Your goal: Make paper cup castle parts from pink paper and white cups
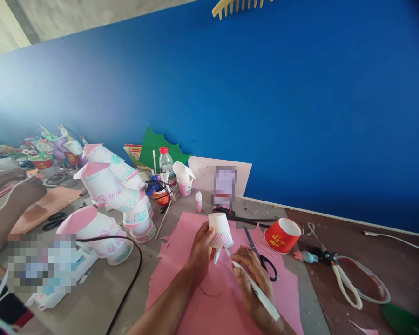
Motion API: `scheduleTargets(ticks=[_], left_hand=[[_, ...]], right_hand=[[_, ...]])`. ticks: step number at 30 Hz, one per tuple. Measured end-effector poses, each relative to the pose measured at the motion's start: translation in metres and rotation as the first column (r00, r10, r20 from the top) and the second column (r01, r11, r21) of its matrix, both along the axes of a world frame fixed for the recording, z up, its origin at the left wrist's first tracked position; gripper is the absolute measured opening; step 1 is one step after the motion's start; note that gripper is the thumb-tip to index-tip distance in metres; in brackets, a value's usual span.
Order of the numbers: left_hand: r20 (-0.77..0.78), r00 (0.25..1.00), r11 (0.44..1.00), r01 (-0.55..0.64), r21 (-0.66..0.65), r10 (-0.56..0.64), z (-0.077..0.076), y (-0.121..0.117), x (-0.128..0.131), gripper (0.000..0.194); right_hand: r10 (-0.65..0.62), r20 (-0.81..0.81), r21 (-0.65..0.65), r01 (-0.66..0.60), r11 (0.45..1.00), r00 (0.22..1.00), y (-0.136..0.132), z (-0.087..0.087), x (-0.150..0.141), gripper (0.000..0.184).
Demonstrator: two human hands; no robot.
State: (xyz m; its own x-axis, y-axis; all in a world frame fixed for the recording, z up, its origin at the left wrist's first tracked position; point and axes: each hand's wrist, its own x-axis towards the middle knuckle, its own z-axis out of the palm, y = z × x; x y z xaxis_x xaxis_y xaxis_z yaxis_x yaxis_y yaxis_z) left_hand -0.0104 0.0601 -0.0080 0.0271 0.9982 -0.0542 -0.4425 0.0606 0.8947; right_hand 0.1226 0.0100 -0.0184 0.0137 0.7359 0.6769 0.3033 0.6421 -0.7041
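Observation:
My left hand [200, 246] is closed around a small white paper cup [218, 224], held upside down with a pink crosshatch drawn near its rim. A short white stick-like piece [216, 256] shows below the cup by my left fingers; I cannot tell whether it is a cap. My right hand [253, 274] grips a white marker pen [261, 295], its tip close to the cup's lower edge. Beneath both hands lies a pink paper sheet [188, 298] with ragged edges. Dark-handled scissors [267, 265] rest on that sheet, just beyond my right hand.
Stacked decorated cups [101, 181] stand at left, near a power strip [66, 279] and black cable [136, 270]. A red paper bowl [282, 236] and white-handled pliers [345, 284] are at right. Behind stand a bottle [165, 160] and blue wall [282, 102]. A co-worker's hands [24, 195] are far left.

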Motion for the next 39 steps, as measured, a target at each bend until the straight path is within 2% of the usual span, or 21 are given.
scheduleTargets(ticks=[11,21,27,39], left_hand=[[-0.004,1.0,1.0,0.007,-0.014,-0.007,0.003,-0.002,-0.001,0.036],[0.02,1.0,1.0,0.011,0.012,-0.011,0.002,-0.002,-0.002,0.04],[0.029,1.0,1.0,0.011,0.007,-0.011,0.0,-0.003,-0.002,0.043],[-0.017,1.0,1.0,0.008,0.015,-0.008,-0.001,-0.003,-0.002,0.042]], right_hand=[[-0.091,-0.063,-0.091,0.085,0.992,0.994,-0.001,-0.001,0.004,0.014],[-0.081,-0.041,-0.118,0.076,0.99,0.996,-0.001,0.004,0.003,0.015],[-0.016,-0.097,-0.193,-0.003,0.981,0.995,-0.002,0.001,0.002,0.017],[-0.117,-0.209,-0.329,0.043,0.943,0.971,-0.001,0.01,0.006,0.031]])
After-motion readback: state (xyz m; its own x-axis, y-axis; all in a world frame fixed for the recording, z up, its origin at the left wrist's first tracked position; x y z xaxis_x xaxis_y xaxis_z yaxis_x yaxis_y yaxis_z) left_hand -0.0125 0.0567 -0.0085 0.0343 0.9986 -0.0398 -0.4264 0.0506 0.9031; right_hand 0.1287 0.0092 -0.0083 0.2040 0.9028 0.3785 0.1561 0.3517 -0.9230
